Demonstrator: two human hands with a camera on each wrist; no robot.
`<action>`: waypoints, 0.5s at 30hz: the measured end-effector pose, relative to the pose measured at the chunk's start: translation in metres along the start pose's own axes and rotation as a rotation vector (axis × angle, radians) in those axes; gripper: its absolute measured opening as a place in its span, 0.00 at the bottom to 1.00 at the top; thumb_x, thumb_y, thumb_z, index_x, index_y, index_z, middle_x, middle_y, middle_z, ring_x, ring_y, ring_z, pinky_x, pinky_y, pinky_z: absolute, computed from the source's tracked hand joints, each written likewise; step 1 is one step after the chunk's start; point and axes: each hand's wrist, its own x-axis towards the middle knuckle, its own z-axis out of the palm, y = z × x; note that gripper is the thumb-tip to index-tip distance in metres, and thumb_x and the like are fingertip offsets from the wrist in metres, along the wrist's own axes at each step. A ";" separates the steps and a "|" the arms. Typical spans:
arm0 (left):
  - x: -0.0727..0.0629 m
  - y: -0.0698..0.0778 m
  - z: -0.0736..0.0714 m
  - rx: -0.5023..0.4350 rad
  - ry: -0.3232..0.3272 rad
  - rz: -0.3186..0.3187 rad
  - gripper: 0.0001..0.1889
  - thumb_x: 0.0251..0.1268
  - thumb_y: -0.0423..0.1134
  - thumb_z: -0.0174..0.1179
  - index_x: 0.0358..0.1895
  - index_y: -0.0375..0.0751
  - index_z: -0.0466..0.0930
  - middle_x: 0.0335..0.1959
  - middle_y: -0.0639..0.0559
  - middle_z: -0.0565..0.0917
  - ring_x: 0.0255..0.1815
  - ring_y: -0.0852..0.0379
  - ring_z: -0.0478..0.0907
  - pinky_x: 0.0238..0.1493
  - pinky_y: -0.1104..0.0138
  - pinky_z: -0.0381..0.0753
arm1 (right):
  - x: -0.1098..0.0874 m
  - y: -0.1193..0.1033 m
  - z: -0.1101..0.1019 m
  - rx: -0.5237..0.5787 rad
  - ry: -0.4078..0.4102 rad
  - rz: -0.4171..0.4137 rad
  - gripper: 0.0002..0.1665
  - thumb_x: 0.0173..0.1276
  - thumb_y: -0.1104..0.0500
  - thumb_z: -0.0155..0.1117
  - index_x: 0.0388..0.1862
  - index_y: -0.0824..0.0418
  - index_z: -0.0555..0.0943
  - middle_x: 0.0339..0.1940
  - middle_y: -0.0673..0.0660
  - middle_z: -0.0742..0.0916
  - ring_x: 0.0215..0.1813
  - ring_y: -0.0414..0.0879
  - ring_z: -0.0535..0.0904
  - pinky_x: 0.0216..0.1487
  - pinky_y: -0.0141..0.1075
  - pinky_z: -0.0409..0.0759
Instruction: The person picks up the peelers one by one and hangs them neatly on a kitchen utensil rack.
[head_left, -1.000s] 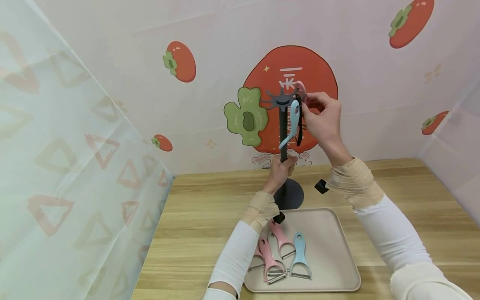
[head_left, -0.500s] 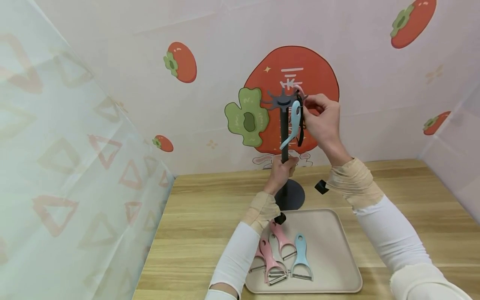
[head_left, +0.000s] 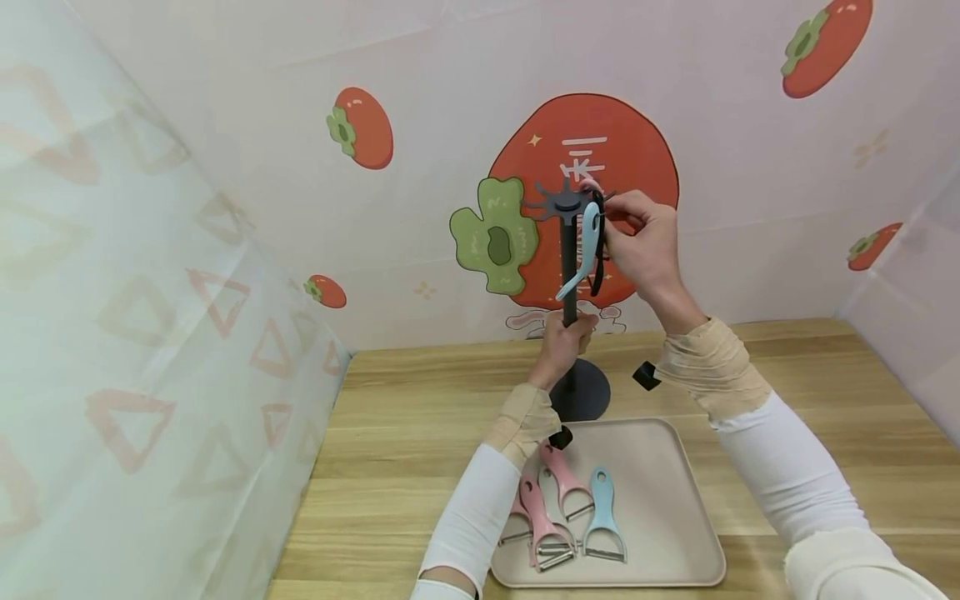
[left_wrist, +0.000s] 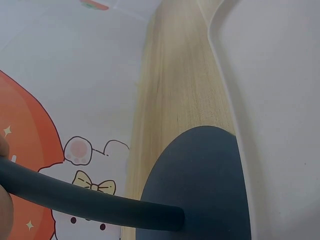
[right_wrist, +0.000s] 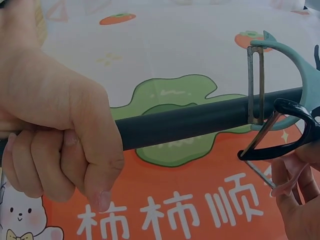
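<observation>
In the head view, my left hand [head_left: 561, 340] grips the dark pole [head_left: 569, 271] of an upright stand with a round base [head_left: 583, 393]. Hooks ring its top [head_left: 564, 202]. A light blue peeler [head_left: 588, 242] and a black peeler [head_left: 598, 265] hang from hooks on the right side. Beside them my right hand [head_left: 645, 242] pinches a pink peeler [head_left: 592, 186], its handle end up at the hooks. The right wrist view shows that pink peeler's head [right_wrist: 295, 175] between my fingers, right by the black one; most of its handle is hidden.
A beige tray [head_left: 667, 517] lies in front of the stand. On its left half are several peelers: pink ones [head_left: 536, 504], a pale grey one [head_left: 550, 492] and a blue one [head_left: 602, 504]. A patterned sheet wall [head_left: 420, 167] rises behind the table [head_left: 405, 433].
My right hand has brought the pink peeler a little down and left, closer against the hooks. My left hand stays on the pole; the peelers in the tray have not moved.
</observation>
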 end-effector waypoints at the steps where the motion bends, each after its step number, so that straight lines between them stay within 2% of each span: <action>1: 0.000 0.000 0.000 0.003 0.002 0.000 0.27 0.80 0.31 0.51 0.14 0.36 0.61 0.09 0.64 0.60 0.09 0.59 0.52 0.15 0.65 0.52 | 0.000 0.000 0.000 0.004 -0.003 -0.002 0.09 0.72 0.69 0.71 0.48 0.73 0.90 0.36 0.39 0.85 0.46 0.36 0.86 0.44 0.26 0.83; 7: -0.001 0.002 0.000 0.013 0.003 -0.003 0.27 0.80 0.32 0.51 0.13 0.38 0.61 0.09 0.63 0.60 0.09 0.59 0.52 0.15 0.65 0.52 | -0.003 0.000 -0.002 0.025 -0.023 -0.002 0.11 0.72 0.69 0.72 0.50 0.72 0.90 0.36 0.40 0.86 0.45 0.38 0.86 0.41 0.25 0.83; 15: -0.002 0.003 0.001 0.029 0.009 -0.012 0.28 0.80 0.36 0.52 0.13 0.42 0.62 0.10 0.60 0.60 0.09 0.58 0.53 0.15 0.65 0.53 | -0.006 0.005 -0.005 0.035 -0.071 0.005 0.14 0.71 0.70 0.71 0.54 0.70 0.89 0.37 0.39 0.87 0.45 0.38 0.86 0.29 0.25 0.78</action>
